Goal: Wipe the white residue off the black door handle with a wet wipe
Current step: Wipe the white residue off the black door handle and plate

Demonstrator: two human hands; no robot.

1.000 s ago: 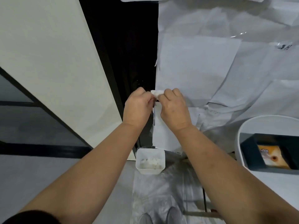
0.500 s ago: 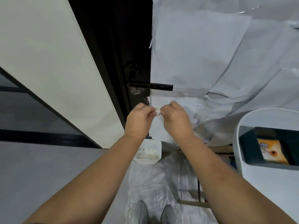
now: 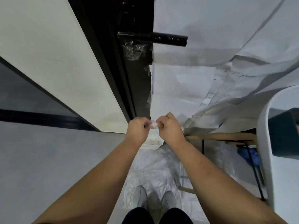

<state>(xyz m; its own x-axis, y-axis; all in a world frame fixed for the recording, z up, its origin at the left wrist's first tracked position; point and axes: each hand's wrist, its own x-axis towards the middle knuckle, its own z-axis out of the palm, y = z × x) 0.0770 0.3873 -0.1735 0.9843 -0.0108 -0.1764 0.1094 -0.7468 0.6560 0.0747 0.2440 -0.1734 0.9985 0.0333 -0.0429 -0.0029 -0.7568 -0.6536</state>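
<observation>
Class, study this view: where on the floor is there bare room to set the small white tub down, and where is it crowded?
Bare grey floor lies left of the left hand, bordered by the dark strip and the plastic sheet. Crowded: the tub sits under both hands, the shoes stand on the sheet, and the right side holds the white chair and table legs.

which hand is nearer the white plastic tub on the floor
Right, narrowly. The right hand sits just above the white plastic tub, overlapping its right edge; the left hand is above its left edge. Both pinch the wet wipe.
</observation>
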